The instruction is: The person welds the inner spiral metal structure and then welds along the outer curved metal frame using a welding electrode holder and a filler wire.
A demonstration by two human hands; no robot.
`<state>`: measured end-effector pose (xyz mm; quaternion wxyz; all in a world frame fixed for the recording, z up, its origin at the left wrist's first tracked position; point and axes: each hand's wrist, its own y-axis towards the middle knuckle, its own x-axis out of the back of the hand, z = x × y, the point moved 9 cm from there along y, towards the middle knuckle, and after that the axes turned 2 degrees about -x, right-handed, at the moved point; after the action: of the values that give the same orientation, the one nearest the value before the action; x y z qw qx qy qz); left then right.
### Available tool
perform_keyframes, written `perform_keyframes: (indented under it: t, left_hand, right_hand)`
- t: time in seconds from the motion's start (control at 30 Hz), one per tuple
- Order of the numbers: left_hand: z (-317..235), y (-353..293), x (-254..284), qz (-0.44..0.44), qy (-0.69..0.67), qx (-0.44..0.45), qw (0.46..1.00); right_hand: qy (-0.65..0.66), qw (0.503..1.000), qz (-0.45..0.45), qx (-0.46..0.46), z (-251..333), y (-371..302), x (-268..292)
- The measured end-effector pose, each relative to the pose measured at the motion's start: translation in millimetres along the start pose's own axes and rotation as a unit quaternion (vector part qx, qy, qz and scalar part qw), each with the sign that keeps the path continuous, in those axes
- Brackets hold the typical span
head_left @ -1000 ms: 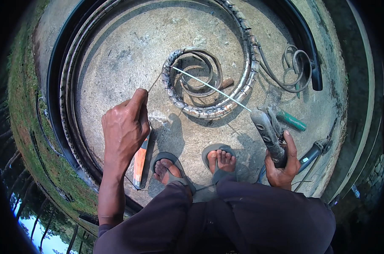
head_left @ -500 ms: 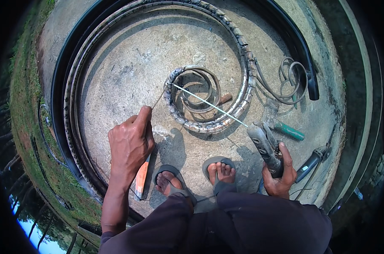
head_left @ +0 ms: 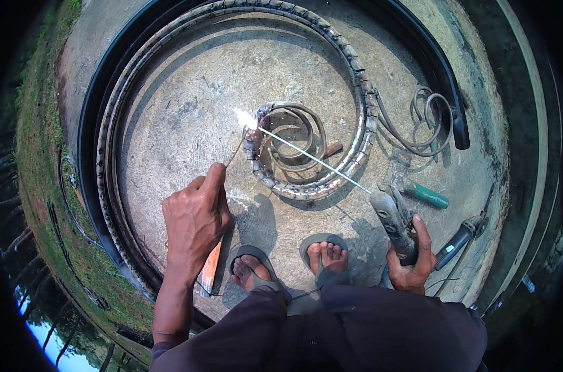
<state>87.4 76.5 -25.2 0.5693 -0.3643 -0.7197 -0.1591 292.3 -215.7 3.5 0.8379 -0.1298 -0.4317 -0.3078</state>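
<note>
My right hand (head_left: 413, 266) grips a worn welding electrode holder (head_left: 394, 226). From its jaw a pale, thin welding electrode (head_left: 315, 159) runs up to the left. At the electrode's tip a bright white arc (head_left: 246, 118) glows on the left side of the small inner curl of a spiral of segmented metal (head_left: 303, 191). My left hand (head_left: 197, 211) is closed around a thin metal rod (head_left: 235, 150), whose far end reaches the curl just below the glare. The glare hides the exact contact spot.
Loops of cable (head_left: 321, 133) lie inside the curl, and more cable (head_left: 449, 124) at the right. A green-handled hammer (head_left: 427, 194), an angle grinder (head_left: 461, 239) and an orange-and-grey strip (head_left: 212, 266) rest on the concrete. A black curved channel (head_left: 446, 80) surrounds the spiral. My sandalled feet stand close.
A bright arc has lit at the electrode's tip, where none showed before. Both hands keep their holds; the whole view has shifted slightly.
</note>
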Motion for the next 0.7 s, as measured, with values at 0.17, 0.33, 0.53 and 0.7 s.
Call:
perform_keyframes:
  t: [0.17, 0.33, 0.53, 0.7]
  left_hand:
    - [-0.2, 0.3, 0.5, 0.003, -0.001, -0.005, 1.0]
    - [0.1, -0.3, -1.4, 0.008, 0.006, -0.004, 1.0]
    - [-0.2, 1.2, -6.0, 0.011, 0.009, -0.004, 1.0]
    - [4.0, -1.5, -7.3, 0.019, 0.025, -0.006, 0.999]
  right_hand:
    - [-0.015, 1.0, -0.003, 0.017, 4.7, 0.7, 2.9]
    - [-0.013, 1.0, -0.02, 0.006, 8.7, 4.8, 1.1]
    - [-0.01, 1.0, -0.01, 0.002, 6.0, 4.4, -0.8]
    - [0.002, 1.0, -0.001, 0.005, 8.9, 8.7, -4.0]
